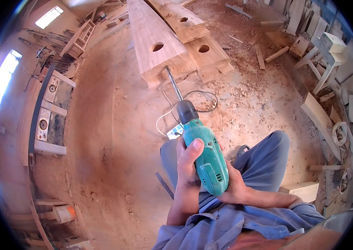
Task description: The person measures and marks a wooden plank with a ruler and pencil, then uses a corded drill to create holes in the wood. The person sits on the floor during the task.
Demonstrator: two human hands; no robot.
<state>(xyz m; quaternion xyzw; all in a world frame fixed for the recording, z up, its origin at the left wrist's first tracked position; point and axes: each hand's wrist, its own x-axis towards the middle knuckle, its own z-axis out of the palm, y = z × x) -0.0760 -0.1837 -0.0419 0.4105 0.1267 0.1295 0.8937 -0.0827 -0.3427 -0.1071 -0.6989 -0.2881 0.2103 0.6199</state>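
Observation:
A green power drill (204,150) with a black chuck (187,111) points away from me. My left hand (187,160) wraps its left side, thumb lying on top of the casing. Around the right rear of the body my right hand (235,186) is closed; its fingers are partly hidden under the drill. The long metal drill bit (174,84) reaches the near end of a thick wooden beam (151,31). How deep the tip sits in the wood I cannot tell. That beam has a round hole in its top face. Beside it on the right lies another holed wooden beam (216,56).
A white power strip (175,131) with cables lies on the dusty floor (118,137) before my knees. Wood shavings and offcuts (277,54) litter the right side. A workbench-like frame (53,108) stands at the left, a white bucket (64,213) at lower left, and a wooden block (301,191) at lower right.

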